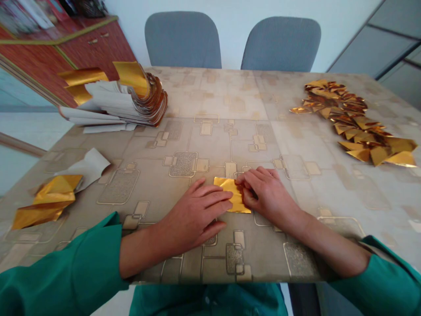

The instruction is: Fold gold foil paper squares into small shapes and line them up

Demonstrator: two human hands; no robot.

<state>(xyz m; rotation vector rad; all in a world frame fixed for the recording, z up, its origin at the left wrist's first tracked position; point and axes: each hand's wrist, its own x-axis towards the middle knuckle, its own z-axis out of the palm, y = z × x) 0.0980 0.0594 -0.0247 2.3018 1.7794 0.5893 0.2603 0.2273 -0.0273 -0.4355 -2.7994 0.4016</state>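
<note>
A small folded sheet of gold foil paper (238, 202) lies flat on the table, close to the front edge. My left hand (199, 213) rests over its left side, fingers stretched out and lying on the paper. At the paper's right edge, my right hand (265, 191) has its fingers curled in, with thumb and fingertips closed on that edge. The fingertips partly hide the right side of the paper. Off to the left lie loose, creased gold paper pieces (54, 199) and a sheet with its pale side up (90, 169).
A thick bent stack of gold-and-white paper (131, 103) stands at the back left. Pointed folded gold paper shapes (355, 118) form a long pile at the right. Two grey chairs (183, 41) stand behind the patterned table (213, 94). A reddish wooden cabinet (95, 48) is beyond the left corner.
</note>
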